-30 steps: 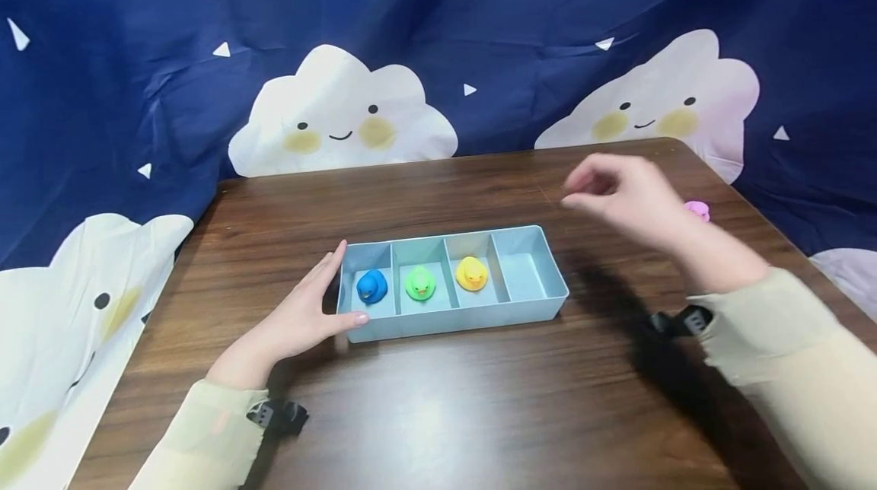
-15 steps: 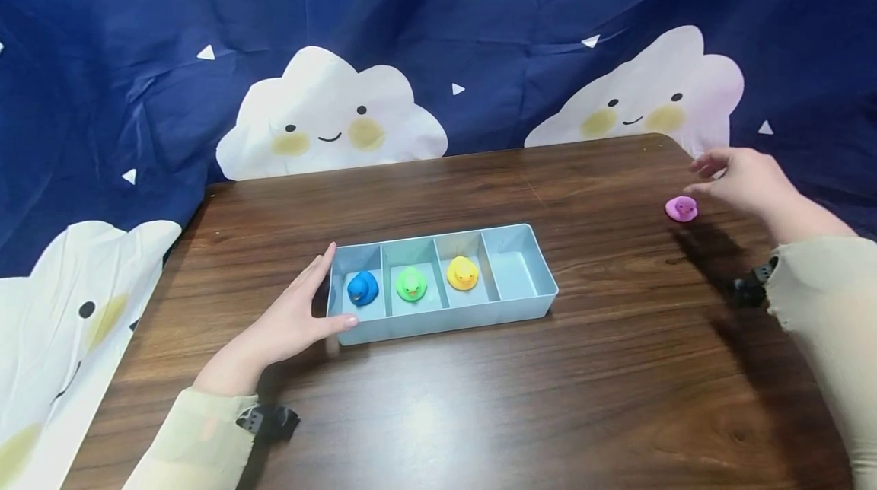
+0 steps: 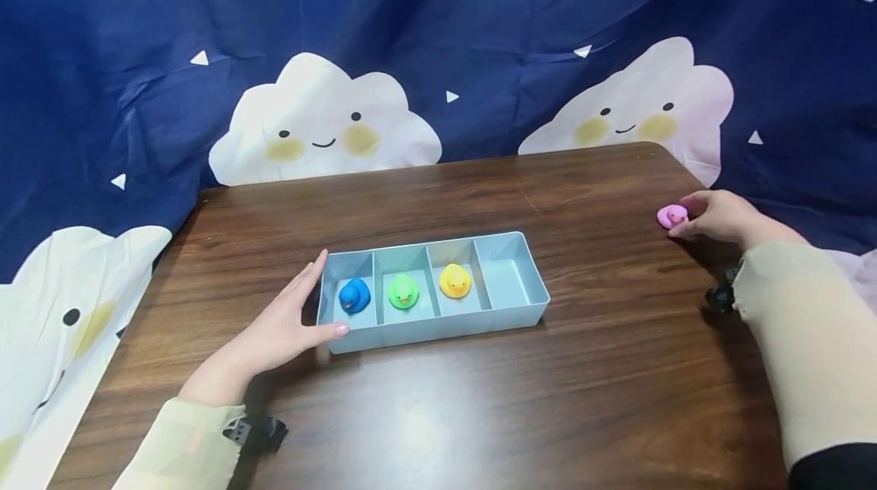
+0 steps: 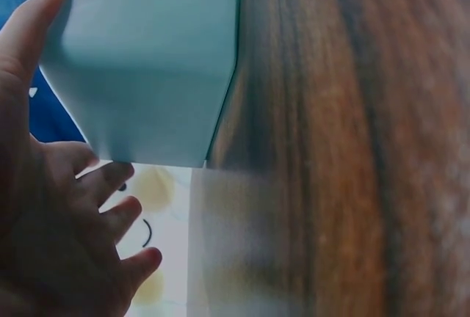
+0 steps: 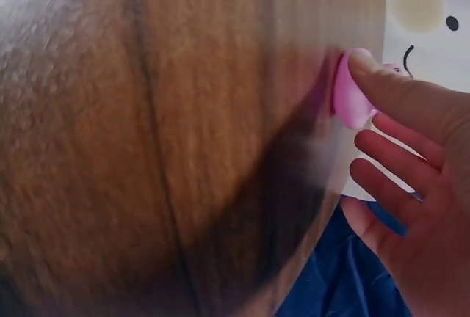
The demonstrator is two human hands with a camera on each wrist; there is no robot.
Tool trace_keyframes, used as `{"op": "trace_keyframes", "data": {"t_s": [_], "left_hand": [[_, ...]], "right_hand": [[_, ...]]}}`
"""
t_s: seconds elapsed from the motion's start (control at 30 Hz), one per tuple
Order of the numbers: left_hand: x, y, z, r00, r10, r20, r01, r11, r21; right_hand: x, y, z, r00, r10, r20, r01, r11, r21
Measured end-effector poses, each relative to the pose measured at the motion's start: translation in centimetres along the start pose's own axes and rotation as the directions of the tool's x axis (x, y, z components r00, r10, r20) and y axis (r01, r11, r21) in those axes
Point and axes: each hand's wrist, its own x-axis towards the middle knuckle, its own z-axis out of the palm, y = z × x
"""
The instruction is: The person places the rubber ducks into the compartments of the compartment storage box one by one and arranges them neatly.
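In the head view, a light blue four-sided box [image 3: 438, 328] has a row of compartments. From the left sit a blue rubber duck [image 3: 354, 296], a green rubber duck [image 3: 403, 292] and a yellow rubber duck [image 3: 455, 281], one per compartment; the rightmost compartment holds nothing. My left hand [image 3: 277, 334] spans the box's left end with straight, spread fingers, its thumb at the front rim. At the table's right side, my right hand [image 3: 729, 217] pinches a pink rubber duck [image 3: 672, 217] between thumb and index finger. In the right wrist view its other fingers [image 5: 393, 159] are spread.
The dark wooden table [image 3: 425, 414] carries the box near its middle. Behind it hangs a navy cloth [image 3: 493, 18] with white clouds, reaching down past the left and right table edges. The pink duck lies close to the right edge.
My right hand has moved from the box's side out to the right and down onto the pink duck, which it now pinches. The left hand keeps its place at the box.
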Motion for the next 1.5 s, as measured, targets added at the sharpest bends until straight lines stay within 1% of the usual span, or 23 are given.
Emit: {"op": "trace_keyframes", "data": {"t_s": [0.1, 0.17, 0.27, 0.37, 0.5, 0.67, 0.73, 0.87, 0.93, 1.03, 1.13, 1.27, 1.37, 1.5], "left_hand": [[-0.2, -0.2, -0.1, 1.0, -0.008, 0.006, 0.008, 1.0, 0.004], [-0.2, -0.1, -0.1, 1.0, -0.011, 0.009, 0.011, 1.0, 0.001], [0.1, 0.1, -0.2, 1.0, -0.015, 0.015, 0.015, 1.0, -0.008], [0.2, 0.2, -0.2, 1.0, -0.016, 0.017, 0.016, 1.0, -0.01], [0.2, 0.2, -0.2, 1.0, -0.018, 0.016, 0.018, 1.0, -0.005], [0.2, 0.2, -0.2, 1.0, -0.013, 0.011, 0.013, 1.0, 0.002], [0.2, 0.2, -0.2, 1.0, -0.012, 0.011, 0.012, 1.0, 0.005], [0.2, 0.1, -0.2, 1.0, -0.012, 0.011, 0.012, 1.0, 0.008], [0.2, 0.0, -0.2, 1.0, -0.013, 0.009, 0.013, 1.0, 0.006], [0.1, 0.0, -0.2, 1.0, -0.012, 0.007, 0.012, 1.0, 0.006], [0.1, 0.0, -0.2, 1.0, -0.009, 0.005, 0.009, 1.0, 0.006], [0.1, 0.0, -0.2, 1.0, -0.01, 0.009, 0.01, 1.0, 0.004], [0.1, -0.1, -0.3, 1.0, -0.008, 0.012, 0.008, 1.0, -0.004], [0.1, -0.1, -0.3, 1.0, -0.003, 0.014, 0.003, 1.0, -0.014]], "right_hand": [[0.6, 0.3, 1.0, 1.0, -0.021, 0.001, 0.021, 1.0, -0.003], [0.9, 0.4, 1.3, 0.999, -0.034, -0.011, 0.034, 0.999, -0.015], [1.1, 0.4, 1.1, 0.999, -0.037, -0.026, 0.037, 0.999, -0.016], [1.1, 0.1, 0.6, 0.999, -0.036, -0.015, 0.036, 0.999, -0.009], [1.3, -0.1, 0.6, 0.999, -0.042, -0.002, 0.042, 0.999, -0.013], [1.1, -0.3, 0.5, 0.999, -0.032, -0.006, 0.032, 0.999, -0.018], [1.0, -0.5, 0.4, 0.999, -0.03, -0.014, 0.03, 0.999, -0.019], [1.2, -1.3, 0.3, 0.997, -0.053, -0.049, 0.052, 0.998, -0.028], [1.3, -2.1, 0.1, 0.995, -0.078, -0.069, 0.076, 0.997, -0.034], [1.6, -3.8, -0.3, 0.988, -0.126, -0.089, 0.123, 0.992, -0.036], [1.8, -6.0, -1.0, 0.976, -0.189, -0.104, 0.183, 0.981, -0.069], [1.8, -9.2, -1.6, 0.961, -0.257, -0.102, 0.251, 0.966, -0.07], [1.3, -11.9, -2.0, 0.95, -0.297, -0.094, 0.294, 0.955, -0.043], [0.0, -15.6, -2.2, 0.937, -0.339, -0.081, 0.337, 0.941, -0.037]]}}
